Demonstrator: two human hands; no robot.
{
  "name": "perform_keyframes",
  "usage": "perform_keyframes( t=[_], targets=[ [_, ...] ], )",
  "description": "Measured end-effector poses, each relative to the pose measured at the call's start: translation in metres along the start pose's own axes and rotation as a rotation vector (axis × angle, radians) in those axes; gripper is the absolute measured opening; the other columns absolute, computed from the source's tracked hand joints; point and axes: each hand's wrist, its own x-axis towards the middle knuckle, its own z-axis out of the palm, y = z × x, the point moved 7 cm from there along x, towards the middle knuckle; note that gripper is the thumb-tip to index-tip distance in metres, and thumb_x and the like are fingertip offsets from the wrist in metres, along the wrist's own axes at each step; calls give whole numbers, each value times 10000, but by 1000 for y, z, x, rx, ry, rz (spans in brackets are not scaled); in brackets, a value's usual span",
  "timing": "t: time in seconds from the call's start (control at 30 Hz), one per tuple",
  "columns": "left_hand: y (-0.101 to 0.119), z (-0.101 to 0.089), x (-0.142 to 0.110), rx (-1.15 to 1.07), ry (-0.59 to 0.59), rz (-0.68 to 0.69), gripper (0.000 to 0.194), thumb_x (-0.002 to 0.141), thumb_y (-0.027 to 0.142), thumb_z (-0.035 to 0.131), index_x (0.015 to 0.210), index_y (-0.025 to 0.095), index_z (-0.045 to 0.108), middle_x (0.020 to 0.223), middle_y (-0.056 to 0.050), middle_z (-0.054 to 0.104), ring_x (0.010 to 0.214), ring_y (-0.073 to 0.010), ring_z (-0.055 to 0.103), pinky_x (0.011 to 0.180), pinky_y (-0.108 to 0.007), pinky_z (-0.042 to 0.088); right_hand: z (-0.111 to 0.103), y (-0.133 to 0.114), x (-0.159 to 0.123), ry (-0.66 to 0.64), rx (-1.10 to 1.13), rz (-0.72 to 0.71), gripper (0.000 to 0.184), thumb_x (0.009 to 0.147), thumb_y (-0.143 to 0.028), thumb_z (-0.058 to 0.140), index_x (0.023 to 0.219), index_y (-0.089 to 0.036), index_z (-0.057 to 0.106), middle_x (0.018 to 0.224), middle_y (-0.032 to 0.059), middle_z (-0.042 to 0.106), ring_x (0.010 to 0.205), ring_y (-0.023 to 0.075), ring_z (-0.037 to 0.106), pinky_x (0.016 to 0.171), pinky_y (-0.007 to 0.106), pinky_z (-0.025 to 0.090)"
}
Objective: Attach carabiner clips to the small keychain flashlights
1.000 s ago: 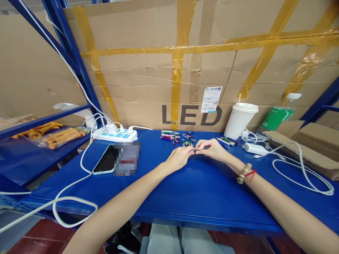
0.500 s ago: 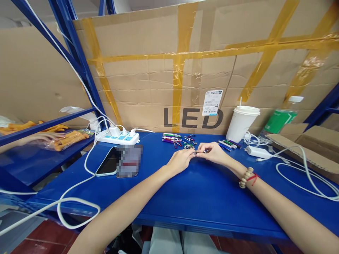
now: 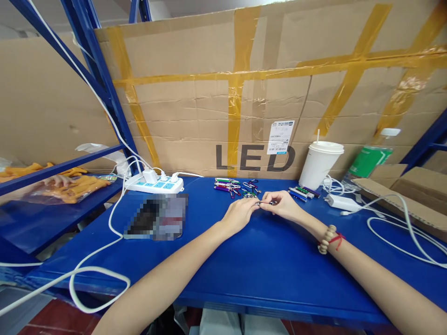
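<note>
My left hand (image 3: 239, 215) and my right hand (image 3: 282, 204) meet above the blue table, fingers closed in a pinch. Between their fingertips is a small shiny metal piece (image 3: 259, 203), mostly hidden, so its exact kind cannot be made out. Just behind my left hand lies a group of slim coloured metal tubes (image 3: 225, 185), some with small clips on them. Several loose carabiner clips (image 3: 252, 185) are beside that group, close behind the fingertips. Right of my right hand rest more slim tubes (image 3: 303, 192) in blue, silver, green and purple.
A white cup (image 3: 319, 165), a bottle with a green label (image 3: 372, 158), a white charger (image 3: 344, 203) with cable and an open carton (image 3: 415, 195) stand right. Left are a power strip (image 3: 157, 185) and blurred phones (image 3: 157, 217). Another person's hand (image 3: 59, 180) touches bagged orange items.
Both my hands stay together at the small metal piece, with slight finger movement. The other person's hand at the left has shifted a little left. The view has tilted slightly.
</note>
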Motion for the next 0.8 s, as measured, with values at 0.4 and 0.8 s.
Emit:
perform_keyframes(
  t=[0.4,0.8],
  targets=[
    [-1,0,-1,102,7,-71,304,911,280,323,1109,157,518,1121,-3,546,1009,-124,517,881,-242,400,-1,3,-1,49,55,212,430,446,-440,759,581,-86,557,640,50,525,447,68,420,393,198,356],
    [-6,2,-1,146,35,-97,289,914,313,311,1045,173,528,1092,9,556,1006,-133,516,864,-272,411,0,15,-1,33,43,191,403,508,-463,737,559,-98,573,646,67,522,459,76,425,387,191,368]
  ],
)
